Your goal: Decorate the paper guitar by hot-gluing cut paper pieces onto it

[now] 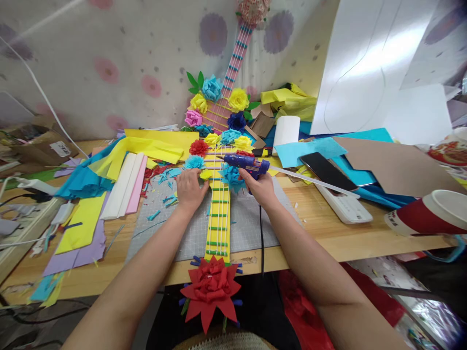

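Observation:
A yellow paper guitar with white strings and green frets lies with its neck toward me, a big red paper flower at the near end. My right hand grips a blue hot glue gun, a long glue stick poking out behind it. The gun's nozzle points left over the guitar's body, above a blue paper flower. My left hand rests on the guitar's left side, fingers forward and thumb apart, beside a small yellow paper flower. Its fingertips are near a light-blue paper flower.
Behind stands a pink paper guitar with flowers. Paper scraps lie on the grey cutting mat. Coloured paper and white strips are left. At right are a phone, brown cardboard and a red cup. The gun's cord hangs over the edge.

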Tool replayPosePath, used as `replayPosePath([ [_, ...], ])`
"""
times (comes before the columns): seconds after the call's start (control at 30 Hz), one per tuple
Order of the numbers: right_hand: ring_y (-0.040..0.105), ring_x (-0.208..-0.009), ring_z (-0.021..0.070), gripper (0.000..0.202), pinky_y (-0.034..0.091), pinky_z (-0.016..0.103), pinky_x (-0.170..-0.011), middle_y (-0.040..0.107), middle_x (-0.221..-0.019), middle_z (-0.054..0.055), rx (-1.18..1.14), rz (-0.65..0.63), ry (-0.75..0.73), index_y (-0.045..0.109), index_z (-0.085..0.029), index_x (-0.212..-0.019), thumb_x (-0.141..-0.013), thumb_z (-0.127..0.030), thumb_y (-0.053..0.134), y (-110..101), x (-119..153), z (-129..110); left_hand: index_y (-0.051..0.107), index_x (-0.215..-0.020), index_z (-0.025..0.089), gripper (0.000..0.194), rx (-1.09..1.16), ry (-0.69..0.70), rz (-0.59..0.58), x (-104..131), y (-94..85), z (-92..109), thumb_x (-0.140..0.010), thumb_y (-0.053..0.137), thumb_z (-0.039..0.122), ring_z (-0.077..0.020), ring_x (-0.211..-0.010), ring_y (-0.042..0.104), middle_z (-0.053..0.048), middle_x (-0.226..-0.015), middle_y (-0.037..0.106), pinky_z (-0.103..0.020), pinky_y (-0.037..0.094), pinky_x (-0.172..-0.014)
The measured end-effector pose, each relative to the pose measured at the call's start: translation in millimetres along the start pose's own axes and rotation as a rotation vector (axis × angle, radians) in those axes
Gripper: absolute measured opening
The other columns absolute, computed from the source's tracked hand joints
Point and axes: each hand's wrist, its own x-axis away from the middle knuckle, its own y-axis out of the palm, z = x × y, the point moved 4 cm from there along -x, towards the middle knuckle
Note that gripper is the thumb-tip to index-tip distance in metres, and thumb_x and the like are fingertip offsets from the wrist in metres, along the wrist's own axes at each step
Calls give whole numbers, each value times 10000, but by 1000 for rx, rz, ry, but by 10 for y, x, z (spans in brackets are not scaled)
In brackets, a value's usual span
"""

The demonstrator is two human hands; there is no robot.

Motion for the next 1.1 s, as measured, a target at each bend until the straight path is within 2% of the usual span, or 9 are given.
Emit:
replayPosePath([
  [0.33,595,-576,176,381,468,283,-539,561,-493,21,-27,-5,5,610,-186,-595,-653,-561,647,3,9,-29,504,-971,178,268,25,-30,-39,-33,43,6,-760,601,312,-298,-994,558,-122,-953,629,-415,370,-861],
  [0.57,599,-600,168,395,470,276,-551,589,-537,32,-8,6,-21,613,-179,-592,-663,-566,638,-19,-6,-1,502,-987,182,358,58,-45,-50,-44,-14,-6,-708,648,352,-279,-956,550,-99,-933,614,-399,359,-859],
  [0.77,601,-598,162,369,476,285,-560,631,-612,46,-27,13,5,620,-183,-605,-664,-546,654,-13,-16,46,499,-996,189,326,72,-71,-64,-58,-24,-53,-688,604,210,-260,-915,546,-69,-863,586,-397,364,-851],
  [1.1,605,-602,176,374,477,297,-568,605,-556,34,20,15,-6,600,-198,-568,-664,-558,640,-8,-19,42,487,-993,192,311,50,-88,-61,-59,-9,-84,-696,581,187,-266,-908,548,-72,-864,575,-416,384,-835],
])
